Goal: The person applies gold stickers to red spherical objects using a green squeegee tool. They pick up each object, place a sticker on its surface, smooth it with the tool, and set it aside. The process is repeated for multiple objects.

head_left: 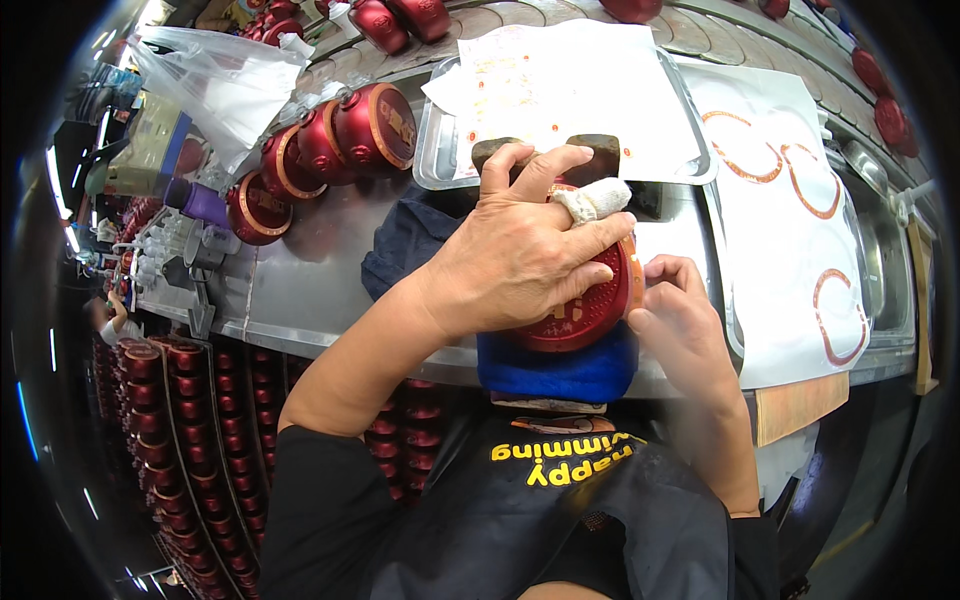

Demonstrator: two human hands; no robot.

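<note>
My left hand (520,250) lies over a round dark-red container (585,310) with a gold rim and raised lettering, gripping it from above; one finger wears a white bandage. My right hand (680,320) presses against the container's right edge with its fingers curled on the rim. The container rests on a folded blue cloth (560,372) at the front edge of the steel worktop (300,280).
A steel tray (435,160) lined with stained white paper sits beyond my hands. Several red gold-rimmed containers (330,145) lie in a row at the left. White paper with orange ring marks (790,200) covers the right. Stacks of red containers (170,420) fill racks below left.
</note>
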